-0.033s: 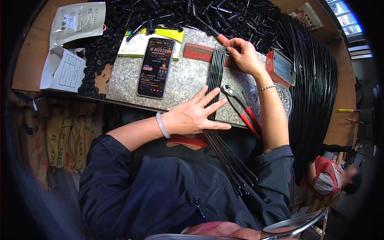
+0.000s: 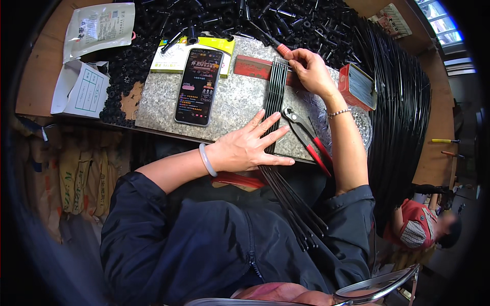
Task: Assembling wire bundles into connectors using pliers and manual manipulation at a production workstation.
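Note:
A row of thin black rods (image 2: 277, 92) lies side by side on a speckled stone slab (image 2: 240, 102) and runs off its near edge over my lap. My left hand (image 2: 250, 145) rests flat on the rods at that near edge, fingers spread. My right hand (image 2: 312, 71) is at the rods' far ends, with its fingertips pinched on them beside a flat red block (image 2: 252, 66). Red-handled pliers (image 2: 306, 137) lie on the slab just right of the rods, between my two hands.
A phone (image 2: 199, 86) with a lit screen lies on the slab's left part. Small black parts (image 2: 286, 20) are heaped behind it. A red box (image 2: 360, 84) and a thick bundle of long black rods (image 2: 400, 112) stand at right. Another person (image 2: 423, 227) sits lower right.

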Demonstrator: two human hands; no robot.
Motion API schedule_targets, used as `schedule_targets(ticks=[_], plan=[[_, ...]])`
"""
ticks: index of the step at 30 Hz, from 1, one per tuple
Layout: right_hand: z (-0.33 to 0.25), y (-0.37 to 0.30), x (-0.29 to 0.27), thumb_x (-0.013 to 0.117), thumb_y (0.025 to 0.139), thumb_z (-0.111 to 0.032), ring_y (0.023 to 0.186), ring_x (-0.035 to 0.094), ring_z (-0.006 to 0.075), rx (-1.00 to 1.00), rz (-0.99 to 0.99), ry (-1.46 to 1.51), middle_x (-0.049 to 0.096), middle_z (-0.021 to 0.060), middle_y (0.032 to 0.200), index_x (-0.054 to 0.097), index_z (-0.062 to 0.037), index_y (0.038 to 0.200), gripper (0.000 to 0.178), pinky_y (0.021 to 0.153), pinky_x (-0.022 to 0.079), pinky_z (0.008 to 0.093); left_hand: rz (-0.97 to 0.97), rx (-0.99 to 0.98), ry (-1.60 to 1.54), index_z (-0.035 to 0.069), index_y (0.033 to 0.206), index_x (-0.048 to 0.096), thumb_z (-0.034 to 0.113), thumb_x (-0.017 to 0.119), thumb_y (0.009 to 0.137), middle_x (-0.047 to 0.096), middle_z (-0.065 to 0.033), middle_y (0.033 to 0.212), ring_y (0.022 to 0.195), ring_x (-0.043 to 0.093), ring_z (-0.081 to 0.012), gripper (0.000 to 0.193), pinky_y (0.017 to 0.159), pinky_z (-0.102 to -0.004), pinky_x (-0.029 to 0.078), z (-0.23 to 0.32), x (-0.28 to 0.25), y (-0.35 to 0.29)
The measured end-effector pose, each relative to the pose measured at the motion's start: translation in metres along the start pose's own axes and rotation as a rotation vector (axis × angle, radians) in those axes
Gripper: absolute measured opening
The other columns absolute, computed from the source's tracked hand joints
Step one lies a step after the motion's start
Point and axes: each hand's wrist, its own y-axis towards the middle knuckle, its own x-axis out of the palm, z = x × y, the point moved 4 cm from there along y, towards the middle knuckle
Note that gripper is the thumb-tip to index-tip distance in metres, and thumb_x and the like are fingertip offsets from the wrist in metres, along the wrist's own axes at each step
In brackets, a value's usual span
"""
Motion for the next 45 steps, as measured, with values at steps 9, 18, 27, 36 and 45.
schedule_targets(ticks=[9,18,27,36,45], plan=[[0.005,0.001,0.002,0.06,0.086,-0.008,0.08,0.059,0.0102,0.015,0.026,0.046,0.067,0.0052,0.086,0.062,0.0007,0.099,0.015,0.076,0.047,0.0255,-0.012,0.0,-0.003,0.047,0.133,0.041,0.024,0.068,0.068,0.036,-0.0179,0.141,0.13,0.034,-0.0444,0.075,0.102,-0.0599,0.033,0.0,0.0,0.0],[-0.004,0.003,0.006,0.058,0.088,-0.005,0.084,0.058,0.0107,-0.108,0.084,0.127,0.064,0.0054,0.094,0.06,-0.0002,0.103,0.017,0.08,0.047,0.0255,-0.016,-0.005,0.001,0.047,0.134,0.04,0.027,0.071,0.065,0.036,-0.0184,0.141,0.13,0.033,-0.0449,0.077,0.102,-0.0604,0.032,0.0,0.0,-0.001],[-0.005,-0.014,-0.042,0.065,0.087,-0.019,0.09,0.054,0.0141,-0.173,0.54,0.036,0.047,0.01,0.104,0.052,-0.0058,0.113,0.031,0.078,0.047,0.0259,-0.104,-0.016,-0.07,0.048,0.132,0.041,0.023,0.074,0.064,0.029,-0.0187,0.144,0.133,0.025,-0.047,0.08,0.104,-0.0614,0.028,0.001,-0.003,0.004],[0.084,-0.087,-0.127,0.069,0.077,-0.017,0.076,0.06,0.0268,0.041,0.341,-0.635,0.064,0.0126,0.08,0.069,-0.002,0.084,0.016,0.073,0.048,0.0355,-0.055,-0.032,-0.084,0.043,0.129,0.048,0.019,0.073,0.068,0.03,-0.016,0.145,0.134,0.02,-0.0486,0.07,0.108,-0.062,0.019,0.0,-0.003,0.007],[0.049,-0.106,-0.142,0.064,0.085,-0.018,0.075,0.059,0.0243,0.027,0.74,-0.461,0.064,0.0097,0.079,0.067,-0.0057,0.085,0.013,0.071,0.049,0.0345,0.068,-0.033,-0.591,0.003,0.133,0.046,0.025,0.065,0.083,0.054,-0.0153,0.127,0.121,0.049,-0.0354,0.058,0.106,-0.0476,0.033,0.041,-0.097,0.041]])
